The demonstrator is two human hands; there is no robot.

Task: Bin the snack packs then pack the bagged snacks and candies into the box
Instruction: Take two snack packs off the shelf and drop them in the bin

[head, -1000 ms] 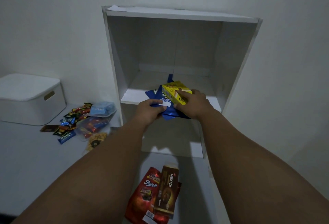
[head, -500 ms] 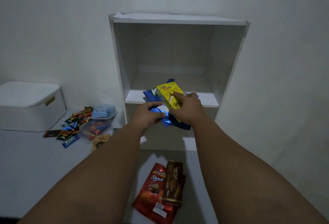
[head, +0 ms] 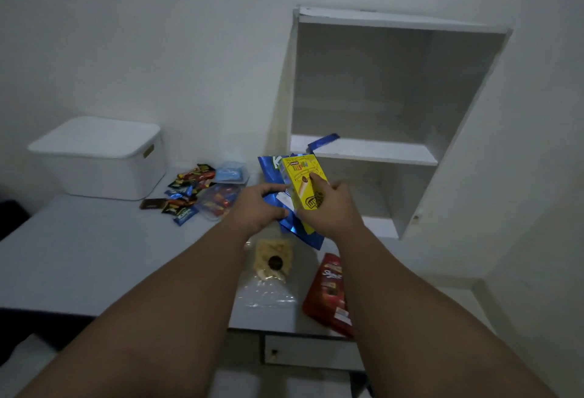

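Observation:
My right hand point(head: 328, 208) grips a yellow snack box point(head: 305, 179) above the table, left of the white shelf unit point(head: 373, 151). My left hand point(head: 259, 204) holds a blue foil snack bag point(head: 268, 166) right behind the box. Below my hands lie a clear bag of pale snacks point(head: 273, 263) and a red snack pouch point(head: 328, 293). A heap of small candies point(head: 186, 192) and clear candy bags point(head: 219, 197) lies by a closed white lidded box point(head: 101, 157).
The shelf unit stands at the table's right end against the wall, its upper compartment holding nothing I can see. The table's front edge point(head: 284, 331) runs just below the red pouch. A blue pack in a clear bag point(head: 232, 171) sits behind the candies.
Both hands have drawn the yellow box and blue bag out of the shelf and leftward over the table. My view has swung left, so the shelf now sits to the right.

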